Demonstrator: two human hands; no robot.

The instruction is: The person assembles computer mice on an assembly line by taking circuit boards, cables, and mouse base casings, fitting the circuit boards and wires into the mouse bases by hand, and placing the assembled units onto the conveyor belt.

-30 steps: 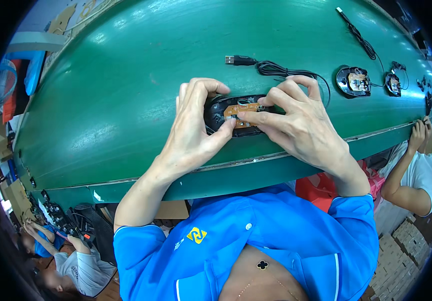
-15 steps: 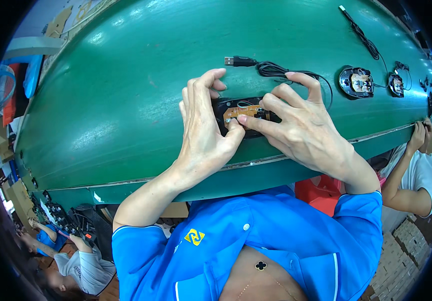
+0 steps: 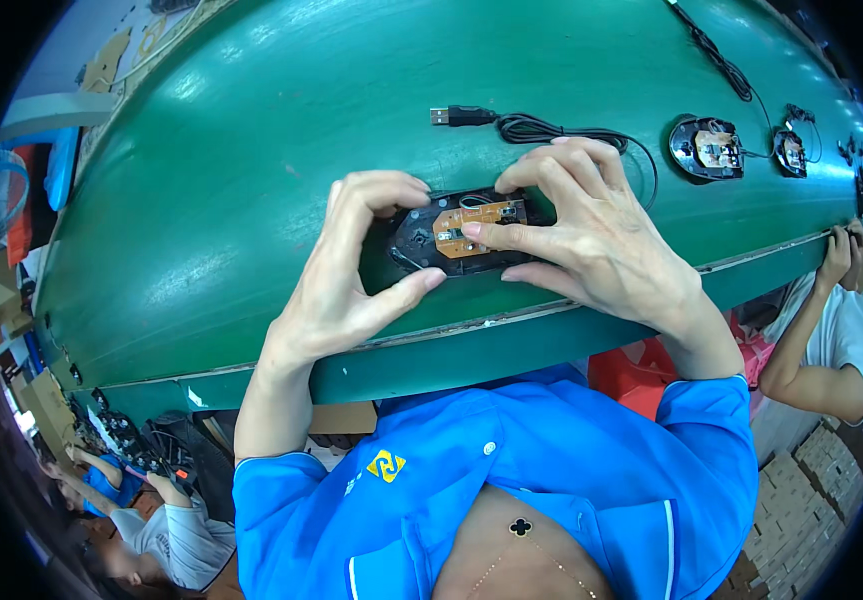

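Note:
An opened computer mouse base (image 3: 413, 238), black plastic, lies on the green table in front of me. An orange-brown circuit board (image 3: 448, 244) is seated in it. My left hand (image 3: 329, 285) spans the base's left end, fingertips at the far edge and thumb at the near edge. Across the right part reaches my right hand (image 3: 606, 240), with one fingertip on the board, the thumb by the near edge and other fingers at the far edge; it hides that end. Beyond the base rests a coiled black cable (image 3: 531, 127) with a USB plug (image 3: 463, 116).
Further right on the green table (image 3: 221, 240) sit another opened mouse (image 3: 706, 148) and a smaller-looking one (image 3: 789, 152), both with cables. A co-worker's hands (image 3: 839, 255) are at the table edge on the right. More people sit at the lower left.
My left thumb has left the circuit board and moved to the base's near edge. The left hand has shifted left, uncovering the base's left end. My right fingertip stays on the board.

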